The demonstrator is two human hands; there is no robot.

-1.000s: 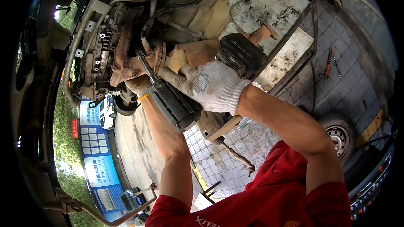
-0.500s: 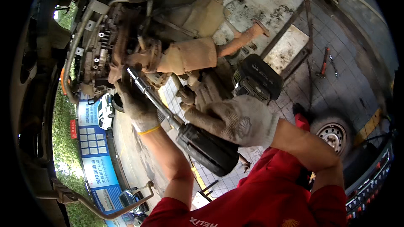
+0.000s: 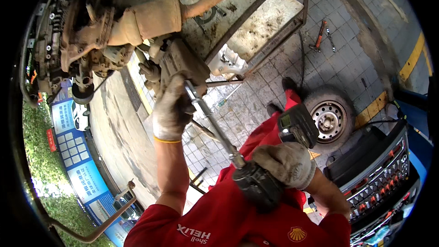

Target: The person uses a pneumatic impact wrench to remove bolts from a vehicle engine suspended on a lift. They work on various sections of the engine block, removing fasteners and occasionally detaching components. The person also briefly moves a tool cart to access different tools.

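Observation:
Low in the view, my right hand [image 3: 286,162], in a pale glove, grips a black cordless impact wrench [image 3: 256,187] with its battery [image 3: 297,126] pointing upward. A long chrome extension bar [image 3: 215,126] runs from the tool toward upper left. My gloved left hand [image 3: 169,107] is closed around the bar's socket end, in front of a dirty cast housing [image 3: 180,64]. At upper left, the engine [image 3: 50,50] carries a rusty exhaust manifold and converter [image 3: 157,16], beyond both hands.
A dirty board [image 3: 279,18] lies in a metal frame [image 3: 304,4]. An orange-handled tool [image 3: 320,36] and a wrench lie on the tiles. At right are a wheel [image 3: 338,123], a tool cart [image 3: 379,183] and feet in red trousers [image 3: 292,98]. A curved pipe [image 3: 91,238] crosses the lower left.
The impact wrench and both hands have moved down, away from the exhaust manifold and toward my body. My view has shifted, putting the engine farther up and left and showing more floor.

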